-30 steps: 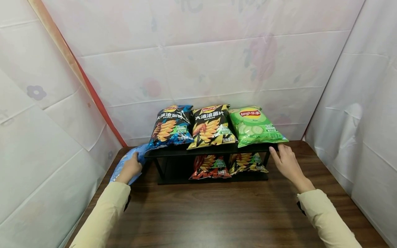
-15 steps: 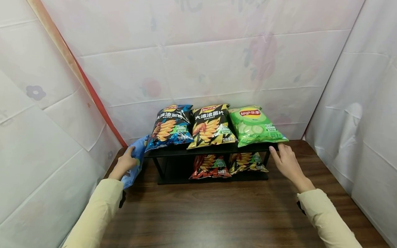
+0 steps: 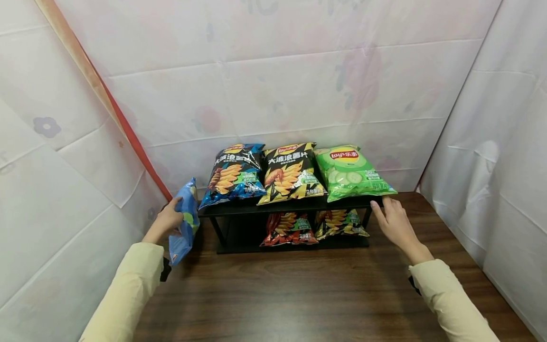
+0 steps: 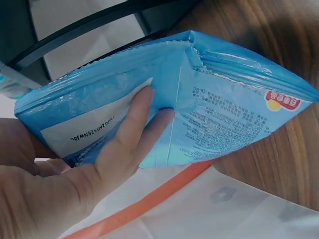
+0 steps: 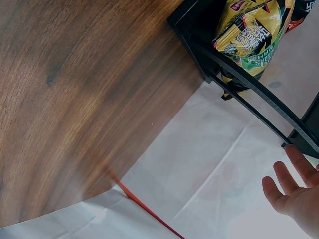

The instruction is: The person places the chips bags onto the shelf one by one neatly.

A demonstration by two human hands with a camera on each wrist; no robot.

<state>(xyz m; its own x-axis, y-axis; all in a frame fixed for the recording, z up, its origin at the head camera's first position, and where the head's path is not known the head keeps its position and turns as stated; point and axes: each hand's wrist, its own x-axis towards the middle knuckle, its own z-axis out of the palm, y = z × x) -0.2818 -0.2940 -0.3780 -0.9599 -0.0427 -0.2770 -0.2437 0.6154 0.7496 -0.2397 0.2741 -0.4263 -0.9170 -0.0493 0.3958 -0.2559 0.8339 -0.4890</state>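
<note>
My left hand [image 3: 168, 220] grips a light-blue chip bag [image 3: 181, 243] upright beyond the shelf's left end. In the left wrist view, two fingers lie across the printed back of the chip bag [image 4: 224, 109]; the thumb's hold is hidden. A black two-tier shelf [image 3: 295, 205] stands ahead. My right hand [image 3: 398, 225] rests against the right end of its upper tier, and in the right wrist view its fingers [image 5: 285, 178] are fairly straight, one touching the black frame. A blue-black bag [image 3: 234, 175], a yellow-black bag [image 3: 291, 173] and a green bag [image 3: 352, 175] lie on top.
On the lower tier sit a red chip bag [image 3: 290, 230] and a yellow-black one [image 3: 342, 223], to the right of a bare stretch of black board [image 3: 241, 230]. Wood-grain tabletop [image 3: 273, 294] extends in front; white printed cloth [image 3: 273, 95] hangs behind and at both sides.
My left hand has moved left and slightly toward me with the blue bag, which has turned from lying slanted beside the shelf to standing upright. The right hand stays put.
</note>
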